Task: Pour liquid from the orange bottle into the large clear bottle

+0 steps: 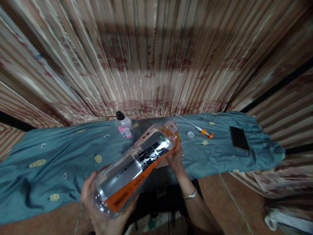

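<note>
A large clear plastic bottle with a silver, black and orange label lies tilted in front of me, its open neck pointing up and right. My left hand cups the bottle's base from below, fingers wrapped round it. My right hand grips the bottle just under the neck; a bracelet sits on that wrist. The bottle's white cap lies on the teal cloth beyond the neck.
A small clear bottle with a black cap and pink label stands at the cloth's far edge. An orange-and-white pump tube and a dark phone lie to the right. Striped curtains hang behind. White bags lie on the brown floor at right.
</note>
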The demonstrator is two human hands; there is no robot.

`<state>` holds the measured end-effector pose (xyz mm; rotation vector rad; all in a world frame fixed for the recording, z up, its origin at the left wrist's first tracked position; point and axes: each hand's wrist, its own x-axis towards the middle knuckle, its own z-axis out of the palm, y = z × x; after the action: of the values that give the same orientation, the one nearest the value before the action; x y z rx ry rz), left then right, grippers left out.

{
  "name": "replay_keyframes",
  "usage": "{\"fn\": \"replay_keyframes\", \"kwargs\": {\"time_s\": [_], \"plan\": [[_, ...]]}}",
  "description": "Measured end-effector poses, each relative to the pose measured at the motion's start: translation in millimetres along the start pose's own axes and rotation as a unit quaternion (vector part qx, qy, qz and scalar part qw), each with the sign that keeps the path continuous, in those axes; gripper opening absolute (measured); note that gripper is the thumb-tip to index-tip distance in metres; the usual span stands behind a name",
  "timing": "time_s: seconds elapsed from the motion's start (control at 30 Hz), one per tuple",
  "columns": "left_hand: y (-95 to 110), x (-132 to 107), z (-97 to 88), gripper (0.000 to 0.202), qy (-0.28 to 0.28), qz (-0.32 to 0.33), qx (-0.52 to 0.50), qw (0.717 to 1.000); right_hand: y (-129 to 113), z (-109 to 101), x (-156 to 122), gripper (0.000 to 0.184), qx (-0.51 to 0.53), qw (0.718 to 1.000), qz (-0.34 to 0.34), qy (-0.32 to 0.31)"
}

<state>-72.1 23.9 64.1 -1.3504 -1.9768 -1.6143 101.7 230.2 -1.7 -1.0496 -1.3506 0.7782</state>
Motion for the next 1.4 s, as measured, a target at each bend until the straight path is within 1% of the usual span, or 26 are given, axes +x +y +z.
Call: {"fn": "replay_keyframes", "kwargs": {"time_s": [0.1,0.17,0.23,0.33,0.37,0.43,0.5,0.57,0.67,0.7,0.73,0.8,0.87,1.0,1.13,1.27,1.4], "plan": [[-3,-2,1.7,0.123,0.028,-0.009,-0.016,0.999,-3,0,0,0.049,-0.002,1.0,0.007,0.004],[-4,-1,0.8,0.125,0.031,-0.011,-0.019,0.999,-4,1,0,0.049,-0.001,1.0,0.009,0.005],[-5,0,-1.9,0.123,0.012,-0.003,-0.009,1.0,-4,1,0,0.048,0.001,1.0,0.009,0.006],[-5,2,-4.7,0.127,-0.038,0.024,0.008,0.999,-4,1,1,0.05,0.001,1.0,0.007,0.008],[-5,2,-4.3,0.129,-0.039,0.026,0.008,0.999,-4,1,1,0.049,-0.001,1.0,0.007,0.007],[-4,2,-2.3,0.124,-0.001,0.008,-0.001,1.0,-4,1,1,0.047,-0.002,1.0,0.005,0.002],[-3,1,-1.2,0.123,0.02,0.004,-0.007,1.0,-4,1,1,0.047,0.002,1.0,0.003,0.001],[-5,1,-3.0,0.124,0.003,0.009,-0.011,1.0,-4,1,1,0.049,0.006,1.0,0.003,0.002],[-9,1,-7.2,0.117,-0.038,-0.015,-0.016,0.999,-2,1,0,0.052,0.002,1.0,0.004,-0.002],[-11,-1,-7.5,0.117,-0.03,-0.028,-0.02,0.999,-1,0,0,0.053,-0.002,1.0,0.006,-0.003],[-12,-2,-7.0,0.12,-0.009,-0.036,-0.022,0.999,-1,0,0,0.053,-0.007,1.0,0.008,-0.005],[-13,-6,-4.5,0.128,0.028,-0.035,-0.024,0.999,-1,-1,0,0.053,-0.016,1.0,0.009,-0.008],[-14,-10,-1.7,0.13,0.029,-0.035,-0.025,0.999,-1,-1,0,0.052,-0.015,1.0,0.006,-0.009],[-10,-10,-1.2,0.125,0.021,-0.056,-0.036,0.998,-4,-1,0,0.051,-0.009,1.0,0.0,-0.014],[-4,-4,-2.6,0.117,0.001,-0.009,-0.025,1.0,-5,0,0,0.05,-0.004,1.0,-0.007,-0.014],[0,-1,-1.1,0.106,0.014,-0.003,-0.02,1.0,-5,2,0,0.048,-0.002,1.0,0.001,-0.002],[-1,-4,-0.4,0.111,0.001,-0.017,-0.02,1.0,-3,2,0,0.049,-0.008,1.0,-0.005,-0.006]]}}
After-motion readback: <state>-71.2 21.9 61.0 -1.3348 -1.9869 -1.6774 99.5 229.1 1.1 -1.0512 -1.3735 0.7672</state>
